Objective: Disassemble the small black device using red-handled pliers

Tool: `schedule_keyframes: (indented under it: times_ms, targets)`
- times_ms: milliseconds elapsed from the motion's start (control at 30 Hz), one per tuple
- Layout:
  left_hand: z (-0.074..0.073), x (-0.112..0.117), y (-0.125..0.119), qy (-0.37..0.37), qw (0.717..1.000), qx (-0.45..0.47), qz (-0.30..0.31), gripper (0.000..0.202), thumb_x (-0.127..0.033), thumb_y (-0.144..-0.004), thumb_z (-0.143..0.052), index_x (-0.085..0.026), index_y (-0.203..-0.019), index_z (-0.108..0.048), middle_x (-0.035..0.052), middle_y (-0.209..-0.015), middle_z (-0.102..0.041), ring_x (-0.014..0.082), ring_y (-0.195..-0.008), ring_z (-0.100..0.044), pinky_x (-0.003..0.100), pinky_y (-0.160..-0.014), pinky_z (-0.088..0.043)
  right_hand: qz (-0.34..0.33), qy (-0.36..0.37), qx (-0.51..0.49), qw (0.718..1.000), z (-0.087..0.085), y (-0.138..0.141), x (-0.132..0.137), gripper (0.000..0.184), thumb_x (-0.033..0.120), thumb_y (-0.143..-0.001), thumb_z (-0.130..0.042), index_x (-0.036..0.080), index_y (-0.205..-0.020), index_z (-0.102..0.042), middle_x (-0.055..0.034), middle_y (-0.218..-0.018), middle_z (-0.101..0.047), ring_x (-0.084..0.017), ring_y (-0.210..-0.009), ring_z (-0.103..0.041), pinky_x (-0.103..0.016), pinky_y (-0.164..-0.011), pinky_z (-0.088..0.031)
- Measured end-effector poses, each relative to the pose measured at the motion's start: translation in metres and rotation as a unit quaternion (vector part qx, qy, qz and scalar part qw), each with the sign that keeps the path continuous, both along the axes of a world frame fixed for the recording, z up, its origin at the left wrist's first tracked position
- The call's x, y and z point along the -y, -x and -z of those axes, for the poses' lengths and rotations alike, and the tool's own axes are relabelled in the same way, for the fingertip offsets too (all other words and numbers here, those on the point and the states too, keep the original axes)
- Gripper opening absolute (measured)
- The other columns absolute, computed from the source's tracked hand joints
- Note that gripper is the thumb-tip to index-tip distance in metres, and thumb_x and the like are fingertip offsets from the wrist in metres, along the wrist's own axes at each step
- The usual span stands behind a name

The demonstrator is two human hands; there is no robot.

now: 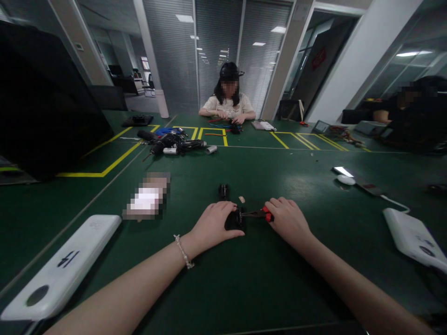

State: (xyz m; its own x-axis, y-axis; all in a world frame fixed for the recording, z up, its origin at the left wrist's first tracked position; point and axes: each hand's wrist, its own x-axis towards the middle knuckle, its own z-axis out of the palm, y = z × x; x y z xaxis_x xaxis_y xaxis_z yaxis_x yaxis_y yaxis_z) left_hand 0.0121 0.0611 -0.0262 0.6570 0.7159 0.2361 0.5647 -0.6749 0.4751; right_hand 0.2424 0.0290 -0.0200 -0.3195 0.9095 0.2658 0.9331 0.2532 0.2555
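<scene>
Between my hands on the green table (195, 288) lies a small black part (239, 217), its exact kind too dark to make out. My left hand (213, 223) is wrapped round its left side, thumb along the near edge. Red-handled pliers (254, 213) are gripped in my right hand (288, 218), and their jaws reach the black part from the right. Just beyond my left fingers stands a second small black piece (224, 190). A small pale scrap (241, 199) lies near the pliers.
White power-bank-like devices (75, 260) (415, 237) flank my arms. A blurred-out phone-like object (148, 195) lies left, a white mouse (345, 180) right. Farther off is a pile of cables and tools (171, 142). Across the table a person (228, 100) works with wires; a dark monitor (45, 102) stands left.
</scene>
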Motion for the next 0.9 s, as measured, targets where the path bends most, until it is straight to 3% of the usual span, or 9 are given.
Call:
schedule_keyframes:
  times_ms: [900]
  targets:
    - [-0.0015,0.0008,-0.0006,0.004,1.000,-0.003,0.000,0.057,-0.054,-0.065,-0.061,-0.020,-0.109,-0.047,0.0065,-0.115,-0.052,0.0255,-0.108,-0.047,0.041,-0.091,-0.035,0.009,0.014,-0.015,1.000,-0.0032,0.0024,0.0016,0.021,0.015,-0.067,-0.052,0.016,-0.087,-0.058,-0.0056,-0.087,-0.058,-0.021,-0.080,-0.047,-0.032,-0.070,-0.033]
